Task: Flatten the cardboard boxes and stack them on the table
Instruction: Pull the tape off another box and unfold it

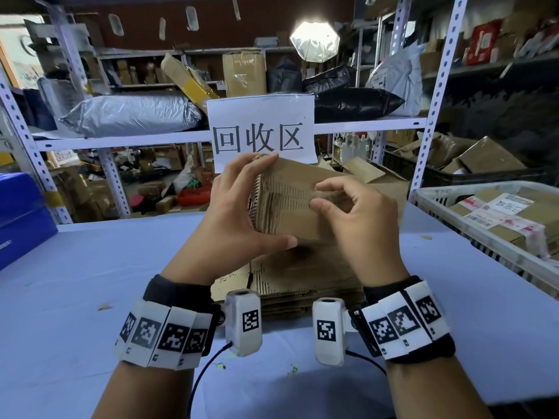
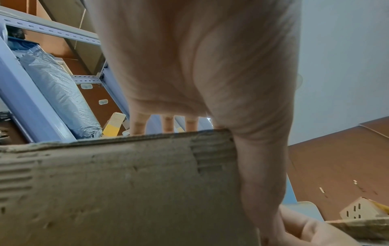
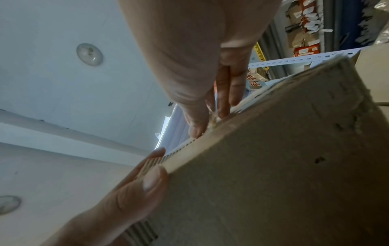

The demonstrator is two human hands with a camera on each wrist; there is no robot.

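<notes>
— Two hands were clamped on one small cardboard box, which was held in the air just above the stack of flattened cardboard on the table.

— How was the box gripped?

— By the left hand it was spanned along its left end: fingertips were hooked over the top corner, the thumb was pressed under the bottom edge. By the right hand a flap or edge near the middle of the near face was pinched between thumb and curled fingers.

— And its long axis?

— It was laid roughly left to right, tilted up toward the left hand, so the box was kept between the palms, with the stack directly below and slightly nearer the body. Neither hand was judged clearly nearer; both were already on it.

— What was the coming move thought to turn on?

— On that vertical line: once the box was pressed flat, only a short drop onto the stack would likely be needed. Whether the seam had been opened could not be told.
</notes>
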